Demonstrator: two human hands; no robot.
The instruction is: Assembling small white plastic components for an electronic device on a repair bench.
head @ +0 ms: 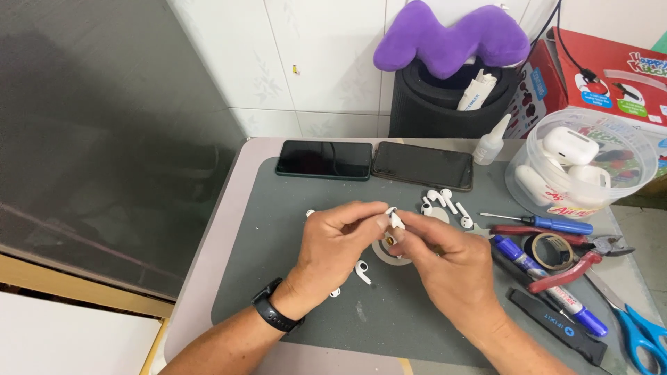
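Fingers (372,221) of the left hand (333,246) and right hand (445,260) pinch closed on one white earbud (396,220) between them, above the grey mat (278,278); two phones (324,160) lie beyond, five loose earbuds (445,200) nearby.

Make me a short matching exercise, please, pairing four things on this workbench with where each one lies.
Things:
1. white earbud
2. two phones
3. scissors
4. clear tub

Places:
A. bottom right corner
B. pinched between left hand and right hand
C. right side, holding white cases
D. side by side along the mat's far edge

Pairs: 1-B, 2-D, 3-A, 4-C
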